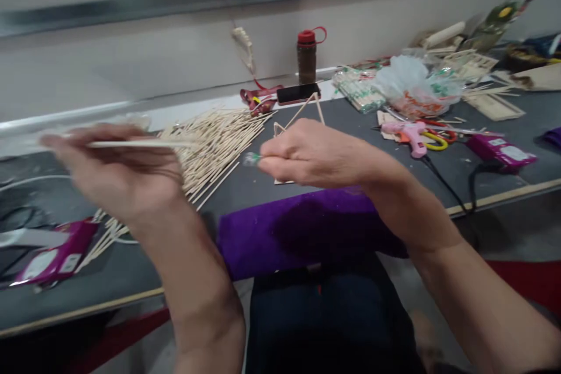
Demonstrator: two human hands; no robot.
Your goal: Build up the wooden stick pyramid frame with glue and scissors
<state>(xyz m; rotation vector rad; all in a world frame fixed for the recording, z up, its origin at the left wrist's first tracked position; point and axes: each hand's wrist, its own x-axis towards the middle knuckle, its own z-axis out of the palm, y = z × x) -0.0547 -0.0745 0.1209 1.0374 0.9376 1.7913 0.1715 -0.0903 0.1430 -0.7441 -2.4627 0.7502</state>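
Pinching a pale stick point(140, 144) in left hand point(127, 169), raised and blurred, left of the stick pile point(219, 143) on the surface point(131, 272). Right hand point(313, 153) is clenched on a clear-and-green plastic wrapper point(251, 159), beyond purple cloth point(252, 239). Pink glue gun point(414, 136) lies further right.

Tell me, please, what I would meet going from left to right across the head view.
Left hand, pile of thin sticks, right hand, pink glue gun, magenta package to the right of the gun.

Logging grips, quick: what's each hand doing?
Left hand: blurred, holding a pale stick.
Right hand: closed, holding clear plastic with some green.
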